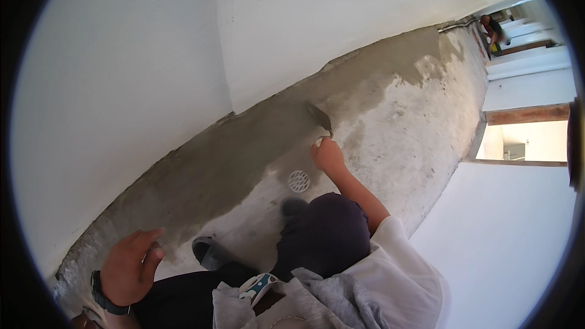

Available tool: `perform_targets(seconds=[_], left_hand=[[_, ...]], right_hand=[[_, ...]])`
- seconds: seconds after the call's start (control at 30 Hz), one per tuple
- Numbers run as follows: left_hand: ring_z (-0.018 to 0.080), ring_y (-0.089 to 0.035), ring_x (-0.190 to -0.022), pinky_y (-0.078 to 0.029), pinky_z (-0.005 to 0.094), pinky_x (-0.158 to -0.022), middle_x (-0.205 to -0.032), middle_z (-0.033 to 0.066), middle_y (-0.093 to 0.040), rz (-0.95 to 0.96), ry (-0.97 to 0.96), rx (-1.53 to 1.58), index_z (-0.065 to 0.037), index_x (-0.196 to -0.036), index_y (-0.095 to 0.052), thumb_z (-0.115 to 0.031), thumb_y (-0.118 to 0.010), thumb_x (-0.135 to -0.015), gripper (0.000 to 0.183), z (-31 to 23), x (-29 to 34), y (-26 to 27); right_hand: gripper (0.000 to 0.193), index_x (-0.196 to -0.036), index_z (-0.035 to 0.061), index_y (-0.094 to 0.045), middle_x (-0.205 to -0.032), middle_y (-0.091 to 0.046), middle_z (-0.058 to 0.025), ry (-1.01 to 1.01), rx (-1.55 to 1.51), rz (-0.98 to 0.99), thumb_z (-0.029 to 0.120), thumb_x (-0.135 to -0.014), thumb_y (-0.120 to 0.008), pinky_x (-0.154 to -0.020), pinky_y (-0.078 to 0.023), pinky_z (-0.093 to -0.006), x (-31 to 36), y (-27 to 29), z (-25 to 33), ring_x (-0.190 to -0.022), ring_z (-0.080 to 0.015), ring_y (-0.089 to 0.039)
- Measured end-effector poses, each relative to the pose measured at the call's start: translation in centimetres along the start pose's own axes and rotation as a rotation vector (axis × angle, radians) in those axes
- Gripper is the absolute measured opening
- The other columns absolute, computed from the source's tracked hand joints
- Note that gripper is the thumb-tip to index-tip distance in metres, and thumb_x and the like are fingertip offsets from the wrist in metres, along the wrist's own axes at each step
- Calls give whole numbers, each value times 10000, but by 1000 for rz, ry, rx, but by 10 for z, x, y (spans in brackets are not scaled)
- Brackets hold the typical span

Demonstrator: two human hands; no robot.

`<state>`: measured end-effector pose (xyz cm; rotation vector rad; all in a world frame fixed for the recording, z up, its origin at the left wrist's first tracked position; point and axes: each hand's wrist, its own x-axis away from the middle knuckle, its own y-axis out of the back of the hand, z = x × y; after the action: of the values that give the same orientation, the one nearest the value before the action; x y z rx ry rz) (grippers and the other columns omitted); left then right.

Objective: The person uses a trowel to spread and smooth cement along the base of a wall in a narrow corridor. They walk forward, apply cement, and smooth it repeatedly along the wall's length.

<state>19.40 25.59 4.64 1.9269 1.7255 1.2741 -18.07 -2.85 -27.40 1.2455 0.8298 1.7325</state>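
Observation:
My right hand reaches out over the floor, closed round the pale handle of a trowel. The trowel's dark, pointed blade lies on or just above a band of wet grey mortar that runs along the foot of the white wall. At the lower left, my left hand is raised near my knee, with a dark band at the wrist. Its fingers are slightly bent and apart from the thumb, and nothing is in them. A round white drain grate sits in the floor below the trowel, beside the mortar's edge.
White wall borders the mortar on the far side. Drier, paler concrete stretches to the right. My grey shoe rests near the mortar. Another person is bent over far down the passage, past a wood-framed opening.

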Motion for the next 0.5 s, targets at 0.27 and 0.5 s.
perform_targets(seconds=[0.27,0.5], left_hand=[[377,-656,-796,-510,446,-703,-873,159,-669,9,-6,-24,-12,-1230,-656,-106,-638,-964,283,-2,8,1],[387,-646,-832,-499,464,-721,-895,165,-656,7,-5,-56,-15,-1251,-635,-124,-620,-986,287,-2,10,0]], right_hand=[[457,-1085,-83,-592,-976,-701,-327,14,-20,28,354,-960,-643,-874,-544,-551,16,-3,22,-991,-501,-683],[469,-1133,-80,-583,-1018,-705,-311,54,24,165,363,-984,-621,-864,-549,-545,55,-28,34,-994,-486,-691]])
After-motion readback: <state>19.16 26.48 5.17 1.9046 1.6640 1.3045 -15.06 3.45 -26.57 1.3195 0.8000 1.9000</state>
